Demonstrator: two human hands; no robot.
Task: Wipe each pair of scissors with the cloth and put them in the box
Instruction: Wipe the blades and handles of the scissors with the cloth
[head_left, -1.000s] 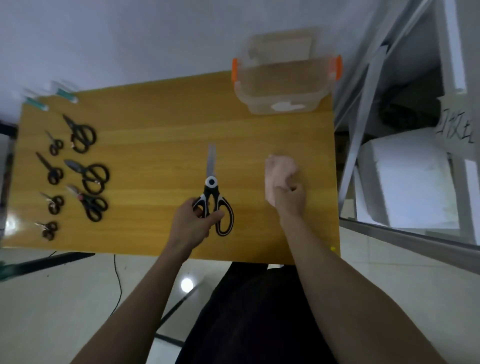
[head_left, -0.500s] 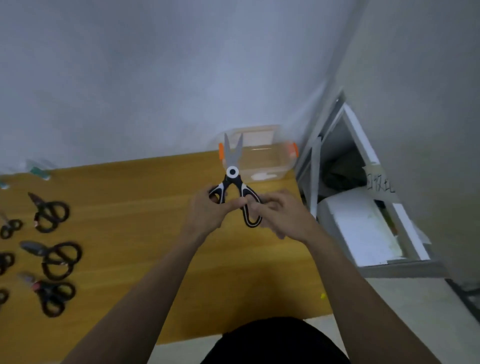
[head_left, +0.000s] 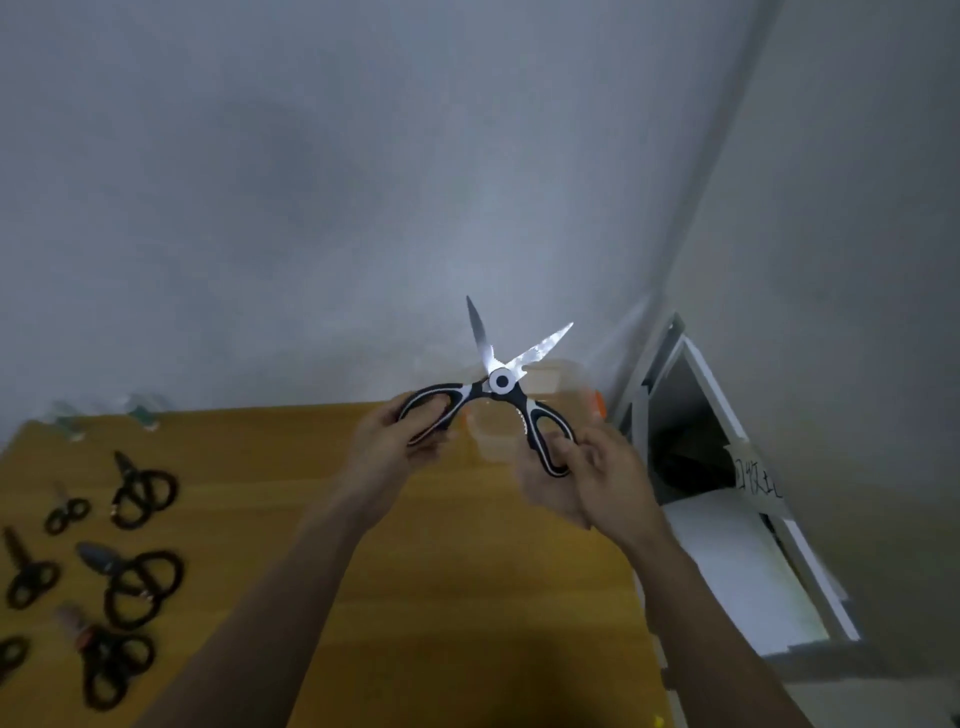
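Currently scissors (head_left: 501, 383) held above the desk (head_left: 467, 571), blades apart; left hand (head_left: 395, 447) and right hand (head_left: 587, 473) each grip one handle loop. Likely rigid, moderately heavy; edges sharp, so handles only.

Grey wall (head_left: 311, 182) behind a yellow wooden table (head_left: 467, 597). To the right, a white metal frame (head_left: 717, 395) meets a second wall (head_left: 857, 260).

A yellow wooden table (head_left: 467, 597) — black-handled scissors (head_left: 140, 584) lie at its left, a clear box (head_left: 566, 415) at its far edge.
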